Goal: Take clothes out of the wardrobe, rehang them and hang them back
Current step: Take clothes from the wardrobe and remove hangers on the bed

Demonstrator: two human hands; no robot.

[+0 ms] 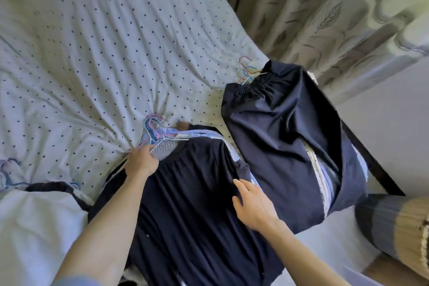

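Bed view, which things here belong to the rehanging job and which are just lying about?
Part of the job:
- dark pleated top, under both hands
- hangers at its neck, gripped by the left hand
- right hand, flat on the top
- dark garment with elastic waist
- hangers beside its waistband

Just lying about:
- dotted bedcover
- leaf-patterned curtain

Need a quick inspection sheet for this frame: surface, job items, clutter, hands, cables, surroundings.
Surface: bed with dotted white sheet, wrinkled.
Job's things: dark top laid flat on a bundle of hangers; dark trousers to its right over more hangers.
Clutter: white cloth at lower left; folded striped fabric at lower right.
Hands: left hand has a grip at the hanger by the collar; right hand open, flat on the top.
Cables: nothing seen.
Surroundings: leaf-patterned curtain beyond the bed.
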